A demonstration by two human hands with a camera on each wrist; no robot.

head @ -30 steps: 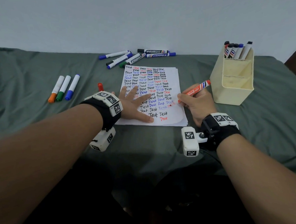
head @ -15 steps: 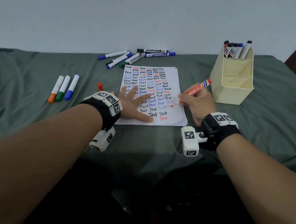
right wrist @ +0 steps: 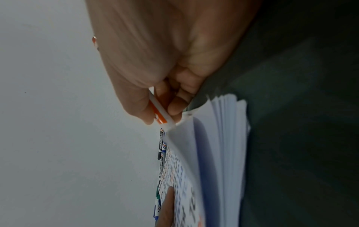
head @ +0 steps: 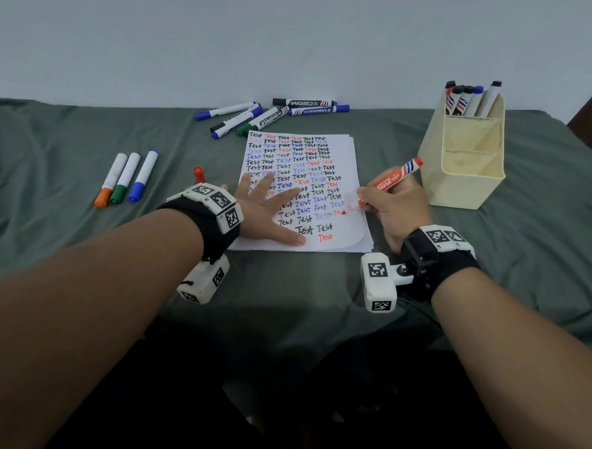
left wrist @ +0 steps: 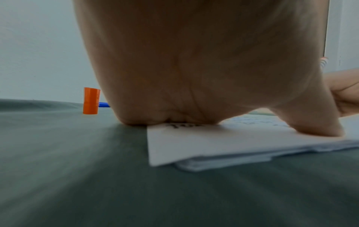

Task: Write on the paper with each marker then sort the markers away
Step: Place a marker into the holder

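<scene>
Tip of red marker has crept rightward along its row on paper; right hand pinches the barrel, left hand lies flat, fingers spread, pinning the sheet at frame centre. Organizer, right, holds 5 markers; 9 capped ones remain out, upper centre and left.

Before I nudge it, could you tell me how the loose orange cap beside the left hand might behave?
The orange cap stands on end on soft cloth, so it would probably tip easily. Being round, it would likely roll afterwards.
</scene>
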